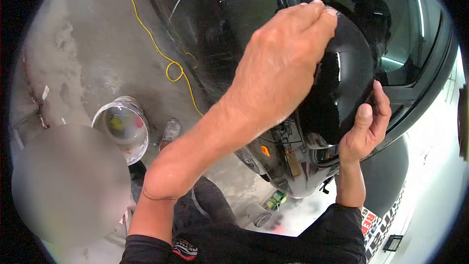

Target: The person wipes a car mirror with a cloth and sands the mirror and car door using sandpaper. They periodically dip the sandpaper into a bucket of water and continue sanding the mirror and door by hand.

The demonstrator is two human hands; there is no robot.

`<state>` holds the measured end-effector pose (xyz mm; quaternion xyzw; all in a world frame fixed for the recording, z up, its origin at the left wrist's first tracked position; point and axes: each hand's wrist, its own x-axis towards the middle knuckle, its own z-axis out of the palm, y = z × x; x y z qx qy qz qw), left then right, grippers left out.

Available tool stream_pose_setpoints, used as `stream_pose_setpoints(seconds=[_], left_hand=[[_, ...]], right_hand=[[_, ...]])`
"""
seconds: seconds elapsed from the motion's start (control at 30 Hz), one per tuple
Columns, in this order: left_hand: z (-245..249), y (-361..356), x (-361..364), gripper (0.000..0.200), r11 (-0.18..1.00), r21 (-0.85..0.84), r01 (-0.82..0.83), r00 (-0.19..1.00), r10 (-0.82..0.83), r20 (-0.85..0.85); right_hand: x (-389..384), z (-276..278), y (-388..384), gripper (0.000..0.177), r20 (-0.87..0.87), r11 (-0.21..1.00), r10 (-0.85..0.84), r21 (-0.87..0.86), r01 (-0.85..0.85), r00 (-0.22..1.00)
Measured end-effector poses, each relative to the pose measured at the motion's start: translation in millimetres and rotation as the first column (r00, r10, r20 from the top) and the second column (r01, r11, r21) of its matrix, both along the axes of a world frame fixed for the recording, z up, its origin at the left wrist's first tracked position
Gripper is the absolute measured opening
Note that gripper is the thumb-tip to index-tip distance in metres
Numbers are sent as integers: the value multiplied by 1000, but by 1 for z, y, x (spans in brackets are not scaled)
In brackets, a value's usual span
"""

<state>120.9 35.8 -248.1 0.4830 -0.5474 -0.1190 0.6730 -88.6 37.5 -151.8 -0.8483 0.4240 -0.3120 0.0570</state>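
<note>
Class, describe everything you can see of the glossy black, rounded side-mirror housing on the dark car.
The glossy black, rounded side-mirror housing looks like smooth painted plastic, with a curved outline and a bright, narrow reflection. It sits beside the car's dark side window. No mirror glass shows. The left hand has its bunched fingertips at the upper edge and hides part of the housing; the right hand is cupped at the lower right edge. Whether the left fingers pinch anything is hidden.

The head view looks forward and down from the wearer's head — at arm's reach from the black side mirror (pixel 344 83). Its wide, round-edged field takes in window glass (pixel 415 24) beyond the mirror, floor (pixel 88 44) to its left and — below it — the wearer's sleeves (pixel 337 230).
</note>
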Motion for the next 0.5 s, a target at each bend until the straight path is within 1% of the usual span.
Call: stream_pose_setpoints(seconds=[0.03, 0.13, 0.17, 0.23, 0.3, 0.33, 0.4, 0.47, 0.5], left_hand=[[5, 0, 5, 48, 999, 18, 27, 999, -27, 18], [1, 28, -13, 46, 993, -57, -100, 979, 109, 170], [5, 40, -21, 43, 994, -19, -111, 973, 112, 201], [16, 32, -19, 48, 994, 15, -113, 985, 110, 131], [27, 0, -4, 49, 996, 24, -82, 989, 79, 124], [32, -8, -1, 50, 998, 42, -49, 994, 44, 102], [32, 3, -4, 46, 995, 43, -92, 972, 80, 219], [34, 28, -16, 47, 992, 30, -125, 945, 110, 309], [40, 44, -27, 50, 994, 51, -97, 974, 85, 208]], right_hand=[[1, 0, -1, 41, 3, 1000, 12, -5, -12, 1000], [1, 2, -3, 38, -3, 999, 36, -12, -36, 999], [1, 2, -3, 38, -11, 999, 36, -12, -36, 999], [2, 4, -5, 37, -16, 998, 61, -31, -61, 998], [2, 5, -6, 36, -27, 997, 63, -34, -63, 998], [3, 4, -7, 35, 6, 997, 70, -43, -69, 998], [4, 6, -7, 35, -18, 996, 69, -61, -70, 997], [4, 6, -7, 34, -18, 994, 76, -77, -77, 997], [5, 6, -9, 35, -17, 993, 86, -76, -87, 996]])
